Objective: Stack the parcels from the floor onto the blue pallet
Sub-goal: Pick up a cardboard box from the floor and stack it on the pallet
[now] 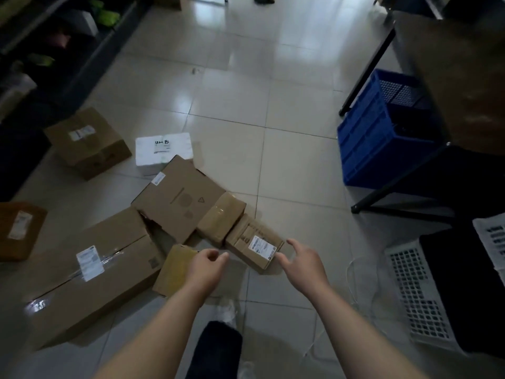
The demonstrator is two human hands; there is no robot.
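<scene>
Several cardboard parcels lie on the tiled floor. A small labelled brown box (pixel 254 243) sits just ahead of my hands. My right hand (pixel 302 259) hovers open at its right end, fingers spread, not gripping. My left hand (pixel 207 265) is loosely curled and empty above a small yellowish box (pixel 175 269). A taped box (pixel 221 218), a medium box (pixel 179 198), a long box (pixel 93 272) and a white foam box (pixel 164 151) lie further left. No blue pallet is in view.
More brown boxes lie at the far left (pixel 20 229) and back left (pixel 87 142). A blue crate (pixel 371 138) sits under a dark table (pixel 461 77) on the right. White perforated baskets (pixel 418 294) stand at the near right. Shelving (pixel 41 50) lines the left wall.
</scene>
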